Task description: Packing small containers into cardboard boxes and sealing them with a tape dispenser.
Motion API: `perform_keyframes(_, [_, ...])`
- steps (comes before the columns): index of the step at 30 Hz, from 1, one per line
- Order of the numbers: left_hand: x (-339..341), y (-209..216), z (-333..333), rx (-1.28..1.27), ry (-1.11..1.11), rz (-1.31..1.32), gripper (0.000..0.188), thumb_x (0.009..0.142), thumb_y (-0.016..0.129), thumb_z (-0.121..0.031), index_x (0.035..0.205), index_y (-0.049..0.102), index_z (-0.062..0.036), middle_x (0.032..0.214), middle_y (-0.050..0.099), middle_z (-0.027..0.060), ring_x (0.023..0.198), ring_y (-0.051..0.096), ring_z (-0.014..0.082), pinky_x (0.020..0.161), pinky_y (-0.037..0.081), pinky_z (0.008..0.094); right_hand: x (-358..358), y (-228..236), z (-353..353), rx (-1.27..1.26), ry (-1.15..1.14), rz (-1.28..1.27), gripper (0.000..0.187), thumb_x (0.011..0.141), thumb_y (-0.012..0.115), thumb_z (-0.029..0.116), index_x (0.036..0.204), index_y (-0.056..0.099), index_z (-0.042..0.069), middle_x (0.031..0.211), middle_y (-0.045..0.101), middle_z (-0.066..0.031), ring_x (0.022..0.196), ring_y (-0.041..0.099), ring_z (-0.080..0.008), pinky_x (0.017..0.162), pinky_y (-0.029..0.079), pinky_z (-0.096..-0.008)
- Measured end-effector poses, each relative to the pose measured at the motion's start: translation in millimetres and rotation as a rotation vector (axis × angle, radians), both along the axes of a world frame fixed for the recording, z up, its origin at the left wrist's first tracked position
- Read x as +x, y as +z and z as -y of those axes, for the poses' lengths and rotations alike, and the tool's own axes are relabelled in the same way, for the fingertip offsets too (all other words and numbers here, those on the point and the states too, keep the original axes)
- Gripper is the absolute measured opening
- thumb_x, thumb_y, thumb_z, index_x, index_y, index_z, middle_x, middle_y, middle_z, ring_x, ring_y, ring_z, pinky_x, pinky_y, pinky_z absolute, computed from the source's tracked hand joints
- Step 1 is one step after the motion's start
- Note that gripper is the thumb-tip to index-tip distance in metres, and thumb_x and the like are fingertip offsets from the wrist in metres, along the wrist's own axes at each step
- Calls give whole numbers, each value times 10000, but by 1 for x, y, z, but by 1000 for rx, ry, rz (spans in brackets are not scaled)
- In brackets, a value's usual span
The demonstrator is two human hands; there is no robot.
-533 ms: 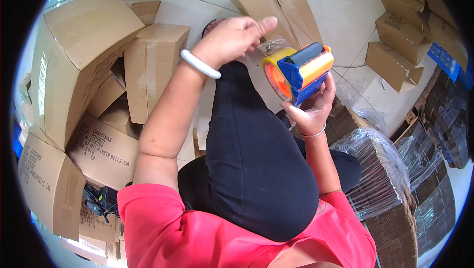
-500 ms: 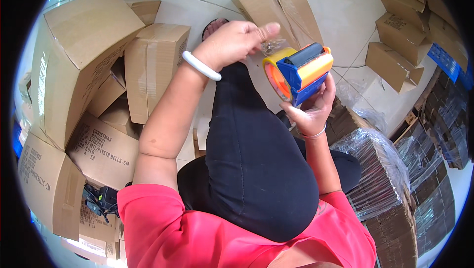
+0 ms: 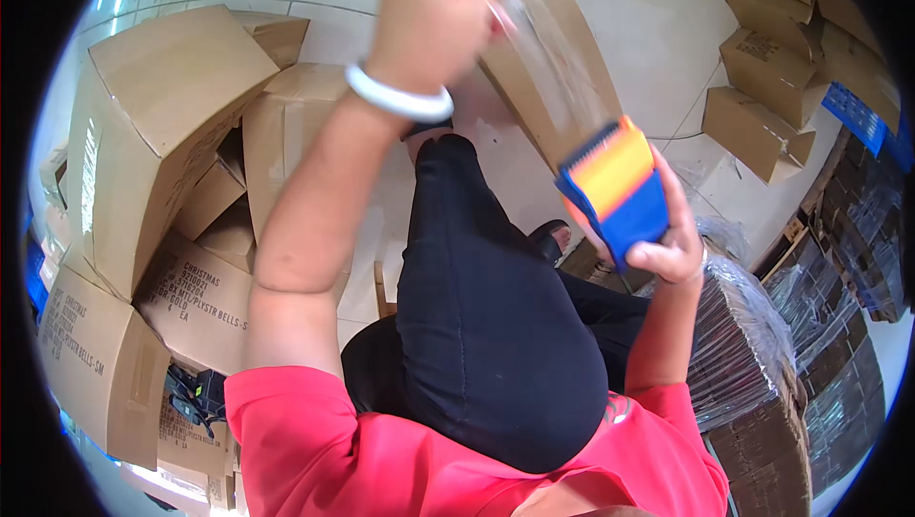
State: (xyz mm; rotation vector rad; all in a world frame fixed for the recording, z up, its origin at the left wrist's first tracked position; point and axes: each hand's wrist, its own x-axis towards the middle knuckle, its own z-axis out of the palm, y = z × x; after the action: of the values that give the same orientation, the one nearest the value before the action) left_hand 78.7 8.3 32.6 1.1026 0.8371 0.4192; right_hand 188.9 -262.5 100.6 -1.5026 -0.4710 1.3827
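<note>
My right hand [image 3: 672, 241] grips a blue and orange tape dispenser [image 3: 624, 198] from its lower right side, the toothed edge facing up and left. A strip of clear tape [image 3: 562, 64] stretches from the dispenser up toward my left hand [image 3: 434, 17], whose fingers are pinched together at its far end. That hand is smeared by motion and partly cut off by the picture's upper edge; a white bangle [image 3: 398, 100] circles its wrist. Behind the tape a closed cardboard box [image 3: 534, 88] lies on the floor. The tape roll is mostly hidden by the dispenser.
Large cardboard boxes [image 3: 181, 60] are heaped on my left, with a small black device [image 3: 205, 393] among them. On the right stand plastic-wrapped stacks [image 3: 734, 336]. Open cartons [image 3: 758, 136] and a blue plastic crate [image 3: 853, 117] lie farther right. My bent leg [image 3: 486, 326] is in the middle.
My left hand has moved up and away from the dispenser, drawing out the tape. My right hand has shifted down and right, turning the dispenser so that the roll's side no longer shows.
</note>
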Motion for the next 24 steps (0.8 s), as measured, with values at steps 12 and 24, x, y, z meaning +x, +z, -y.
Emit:
perform_keyframes(12, [17,-96,-83,802,4,-406,249,884,548,-211,765,506,4,646,523,193,608,541,310,579,418,378,16,37,45,-242,-68,169,1030,535,866,341,1344,360,-47,1275,494,-158,1173,484,-238,997,347,-345])
perform_keyframes(24, [33,-232,-19,338,-530,-541,169,835,519,-199,904,584,-59,903,627,181,865,590,332,779,457,387,12,16,34,-328,43,303,940,596,829,361,1341,393,-12,1243,522,-132,1152,496,-228,980,365,-336])
